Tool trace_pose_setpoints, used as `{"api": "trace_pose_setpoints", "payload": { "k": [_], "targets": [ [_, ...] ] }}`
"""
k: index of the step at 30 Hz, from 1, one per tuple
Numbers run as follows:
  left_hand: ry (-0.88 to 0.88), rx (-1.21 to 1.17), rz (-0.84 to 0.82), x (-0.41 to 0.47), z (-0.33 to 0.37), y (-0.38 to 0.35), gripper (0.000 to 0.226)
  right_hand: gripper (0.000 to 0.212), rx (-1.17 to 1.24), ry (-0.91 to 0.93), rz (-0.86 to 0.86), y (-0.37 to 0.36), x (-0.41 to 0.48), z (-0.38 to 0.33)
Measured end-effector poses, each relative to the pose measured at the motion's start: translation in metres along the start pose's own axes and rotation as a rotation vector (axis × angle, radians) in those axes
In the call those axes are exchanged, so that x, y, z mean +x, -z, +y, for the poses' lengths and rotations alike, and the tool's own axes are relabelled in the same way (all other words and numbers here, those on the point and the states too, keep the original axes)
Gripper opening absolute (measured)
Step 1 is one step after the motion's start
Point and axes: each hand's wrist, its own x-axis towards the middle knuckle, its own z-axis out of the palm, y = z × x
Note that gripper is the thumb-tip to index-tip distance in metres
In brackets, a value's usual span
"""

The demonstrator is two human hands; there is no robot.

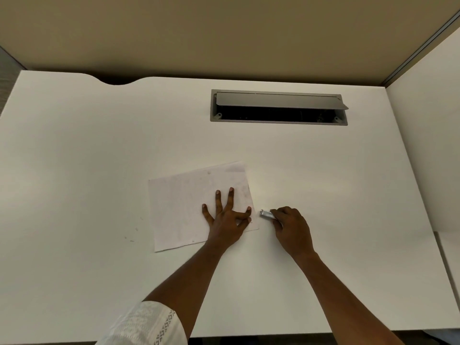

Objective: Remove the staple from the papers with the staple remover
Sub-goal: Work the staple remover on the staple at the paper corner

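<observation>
White papers [184,207] lie flat and slightly rotated near the middle of the white desk [99,150]. My left hand [227,216] presses flat on their right part, fingers spread. Just right of the papers' right edge, my right hand [292,229] grips a small silver staple remover [267,214], whose metal tip points left toward the papers' near right corner and stops a short way from the edge. The staple itself is too small to make out.
A grey cable hatch [278,108] with its lid propped open is set into the desk at the back right. Beige partition walls [224,33] close off the back and the right side. A few small dark marks [135,230] dot the desk left of the papers.
</observation>
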Motion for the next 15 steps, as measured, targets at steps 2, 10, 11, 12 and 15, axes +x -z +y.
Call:
{"api": "trace_pose_setpoints", "payload": {
  "k": [2, 10, 11, 12, 15],
  "targets": [
    [0.004, 0.002, 0.006, 0.0, 0.0, 0.0, 0.031, 0.026, 0.005, -0.046, 0.01, -0.001, 0.003, -0.003],
    [0.015, 0.029, 0.011, 0.0, 0.003, 0.001, 0.033, 0.037, -0.156, -0.075, 0.155, -0.002, -0.007, -0.021],
    [0.013, 0.032, 0.012, 0.0, 0.004, 0.001, 0.034, 0.037, -0.151, -0.066, 0.18, -0.001, -0.01, -0.027],
    [0.012, 0.036, 0.011, -0.001, 0.005, 0.002, 0.034, 0.035, -0.125, -0.052, 0.189, -0.002, -0.014, -0.032],
    [0.012, 0.042, 0.004, -0.001, 0.007, 0.004, 0.035, 0.024, 0.055, -0.076, 0.128, -0.015, -0.028, -0.05]
  ]
}}
